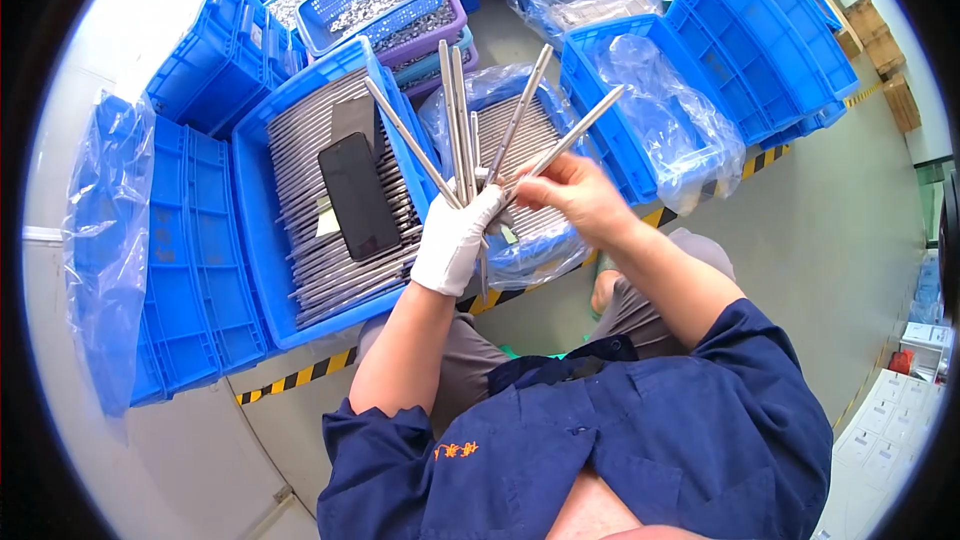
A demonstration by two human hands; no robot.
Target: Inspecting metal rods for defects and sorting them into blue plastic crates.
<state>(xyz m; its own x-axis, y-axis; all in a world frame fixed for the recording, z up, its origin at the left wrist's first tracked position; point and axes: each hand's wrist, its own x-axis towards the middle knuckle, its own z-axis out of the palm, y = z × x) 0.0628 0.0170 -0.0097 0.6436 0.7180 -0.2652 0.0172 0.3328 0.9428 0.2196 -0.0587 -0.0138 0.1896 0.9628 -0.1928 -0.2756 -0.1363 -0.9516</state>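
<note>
Head view. Left hand [455,235], in a white glove, has its grip pressed together around the lower ends of a bunch of metal rods [470,130]. The rods fan upward and outward from that grip like spokes. Right hand [575,195], bare, sits just to the right of the left grip; its fingertips pinch the base of the rightmost rods.

Rod position: above both grips, in the air over a crate lined with clear plastic [520,240] that holds more rods lying flat. Left of the grips, a second blue crate [255,240] is full of stacked rods, with a black phone [358,195] lying on top of them.

Orientation: each rod's long axis runs from the left fist away from the body. The leftmost rod leans up-left, the middle ones stand near upright, the right ones lean up-right toward an empty bag-lined crate [640,100].

Judgement on handling: keep the gloved fist tight at the common end so the fan does not slip. Pick one rod at a time with the bare fingers, close to the base, where the spread gives room.
</note>
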